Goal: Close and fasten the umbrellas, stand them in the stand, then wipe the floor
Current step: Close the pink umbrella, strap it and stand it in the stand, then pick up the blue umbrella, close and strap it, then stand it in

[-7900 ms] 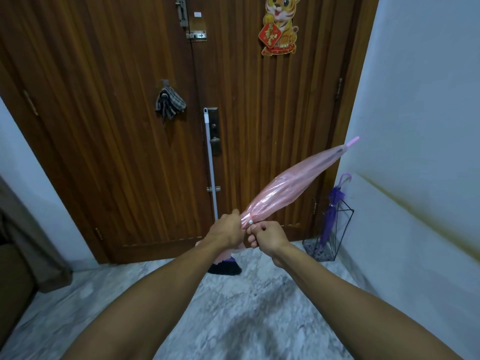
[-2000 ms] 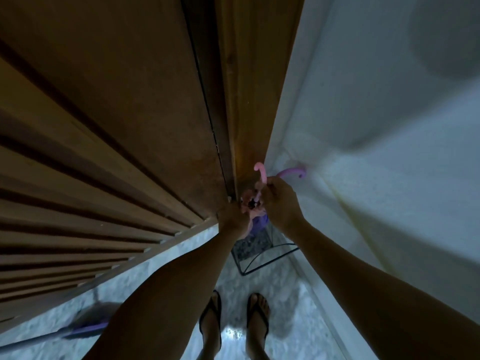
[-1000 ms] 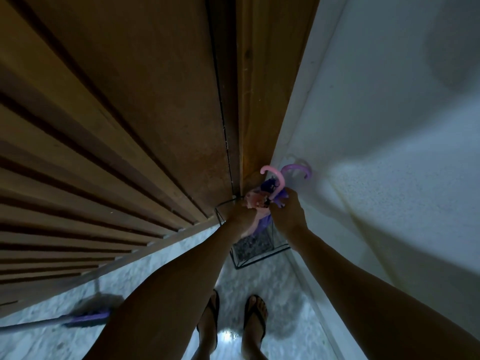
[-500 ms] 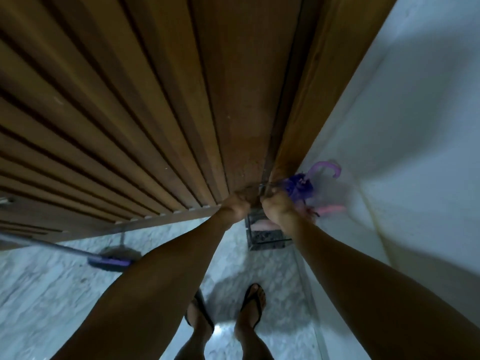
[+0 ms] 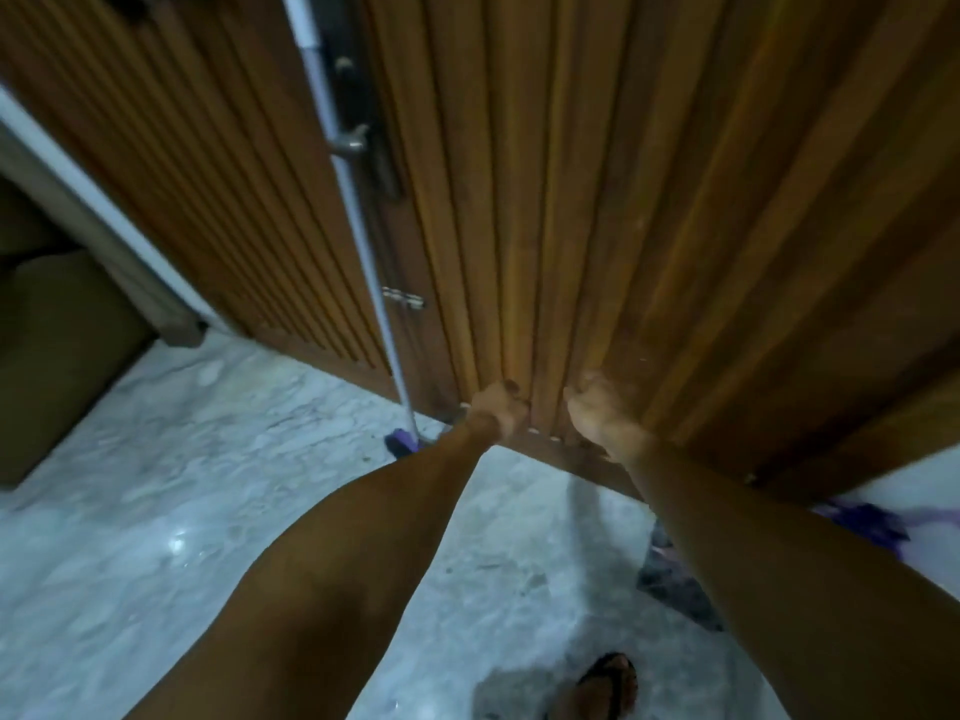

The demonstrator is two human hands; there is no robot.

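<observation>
My left hand (image 5: 497, 410) and my right hand (image 5: 597, 415) hang side by side in front of the wooden door (image 5: 571, 200), both holding nothing, fingers loosely curled. The purple umbrella (image 5: 865, 522) shows at the right edge, blurred, beyond my right forearm. The dark wire umbrella stand (image 5: 670, 584) sits on the floor under that forearm, mostly hidden. I cannot make out the pink umbrella. A mop with a long white handle (image 5: 358, 215) leans on the door, its purple head (image 5: 400, 443) on the floor left of my left hand.
Pale marble floor (image 5: 156, 485) spreads left and below. A brown upholstered piece (image 5: 57, 345) stands at the far left by a white wall strip. The door's metal handle (image 5: 353, 142) and a latch (image 5: 402, 298) sit beside the mop pole. One sandalled foot (image 5: 605, 685) shows at the bottom.
Both hands have let go of the umbrellas at the stand and come away empty. My view has swung left, so the stand now lies at the right under my forearm.
</observation>
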